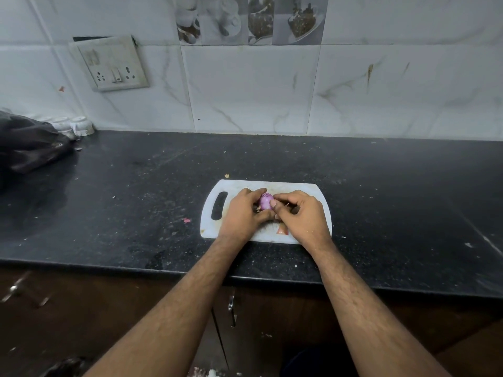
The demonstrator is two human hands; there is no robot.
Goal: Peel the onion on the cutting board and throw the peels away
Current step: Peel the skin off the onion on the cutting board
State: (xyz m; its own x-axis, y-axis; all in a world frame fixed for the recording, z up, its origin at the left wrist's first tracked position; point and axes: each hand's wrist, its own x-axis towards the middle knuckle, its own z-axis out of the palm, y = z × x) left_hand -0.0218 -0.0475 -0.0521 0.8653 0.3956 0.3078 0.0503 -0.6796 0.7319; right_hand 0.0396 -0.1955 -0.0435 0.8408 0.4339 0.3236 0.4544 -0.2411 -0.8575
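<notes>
A small purple onion is held just above the white cutting board, between both hands. My left hand curls round its left side. From the right, my right hand pinches the onion's skin with thumb and fingertips. Most of the onion is hidden by the fingers. A loose orange-brown peel lies on the board under my right hand.
The board lies on a black stone counter near its front edge. A black plastic bag and white cups stand at the far left. Small scraps dot the counter. A tiled wall runs behind.
</notes>
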